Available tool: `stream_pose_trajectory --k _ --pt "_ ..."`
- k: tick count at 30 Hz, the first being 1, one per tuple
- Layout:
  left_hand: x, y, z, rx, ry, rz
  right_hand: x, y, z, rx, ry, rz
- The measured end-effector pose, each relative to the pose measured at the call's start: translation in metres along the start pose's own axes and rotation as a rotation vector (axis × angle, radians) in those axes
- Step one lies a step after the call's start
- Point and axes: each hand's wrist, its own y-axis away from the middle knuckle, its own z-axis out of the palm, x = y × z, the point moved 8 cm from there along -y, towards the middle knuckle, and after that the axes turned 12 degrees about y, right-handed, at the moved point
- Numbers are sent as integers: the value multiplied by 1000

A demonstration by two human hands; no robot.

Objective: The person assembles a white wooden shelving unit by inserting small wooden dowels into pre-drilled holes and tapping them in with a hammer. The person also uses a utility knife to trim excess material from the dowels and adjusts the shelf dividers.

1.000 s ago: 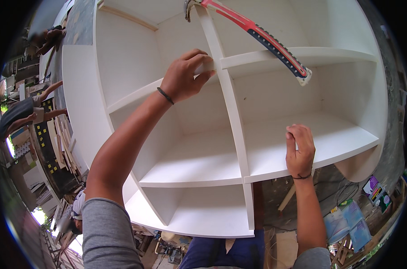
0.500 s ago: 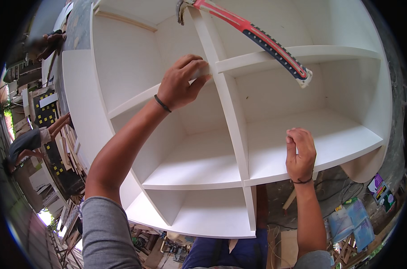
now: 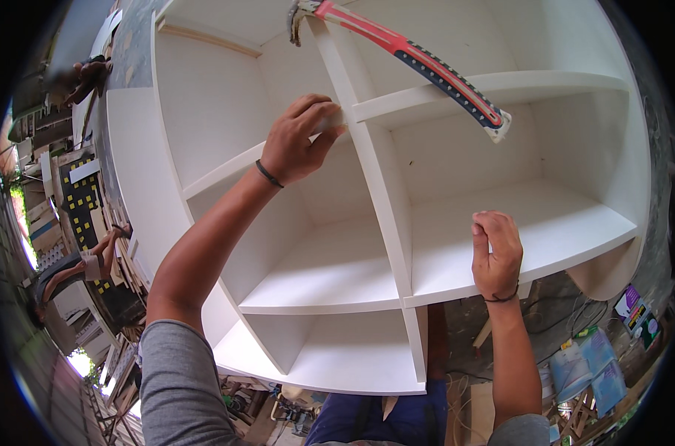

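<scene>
Left hand [image 3: 296, 141] was curled, thumb and fingers pinching a small pale piece [image 3: 330, 119] beside the upright divider [image 3: 374, 178], right hand [image 3: 497, 253] loosely curled above a shelf, any hold unclear, white shelf unit [image 3: 330, 271] filled the cluttered workshop's foreground, red-and-black hammer [image 3: 419, 59] lay across its top.

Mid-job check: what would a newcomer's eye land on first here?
Likely the red-and-black hammer, slanting across the upper part of the big white shelf unit, claw end at the upper left. Next, the left hand, gripping a small pale piece beside the middle divider; the right hand is curled, lower right.
</scene>
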Motion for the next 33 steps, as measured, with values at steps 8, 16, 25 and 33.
stream_pose_trajectory --k 8,16,25,33 --pt "3 0 -1 20 -36 38 1 1 0 0 1 4" --pt "-2 2 -1 28 20 -24 1 0 -1 4 -4 19" --pt "-2 -1 -3 11 89 -74 1 2 -3 22 -22 13" --pt "1 3 -2 -2 74 -87 2 6 -5 6 -26 50"
